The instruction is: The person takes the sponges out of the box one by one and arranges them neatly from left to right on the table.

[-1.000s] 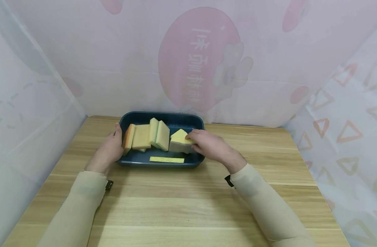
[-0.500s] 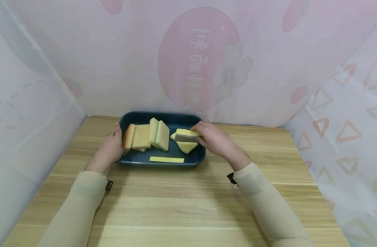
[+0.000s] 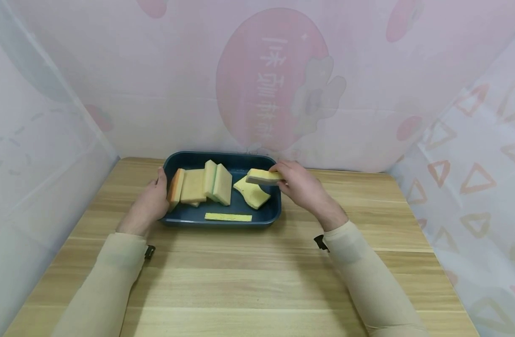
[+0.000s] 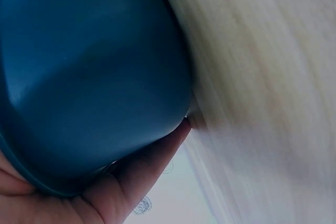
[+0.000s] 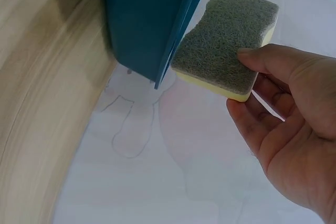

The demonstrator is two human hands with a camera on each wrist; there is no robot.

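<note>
With thumb and fingers, my right hand (image 3: pixel 304 192) pinches a yellow scouring sponge (image 3: pixel 262 176) by one end, above the right side of a dark blue tray (image 3: pixel 217 224). The grey scouring face of that sponge shows in the right wrist view, the thumb pressed on it. Below it another yellow sponge (image 3: pixel 256 197) with curved edges lies in the tray. My left hand (image 3: pixel 150 201) grips the tray's left end; in the left wrist view its fingers (image 4: pixel 142 169) run along the outside wall. Several pale sponges lean in a row in the tray's left half, including an orange-backed one (image 3: pixel 175 188).
A thin yellow strip (image 3: pixel 228 217) lies along the tray's near side. The tray stands on a wooden table (image 3: pixel 224 281), close to the patterned back wall (image 3: pixel 177 112). Printed side walls flank the table.
My right hand has lifted the scouring sponge off the other yellow sponge, moving it up and slightly right and tipping it. That lower sponge is now more exposed. My left hand stays on the tray.
</note>
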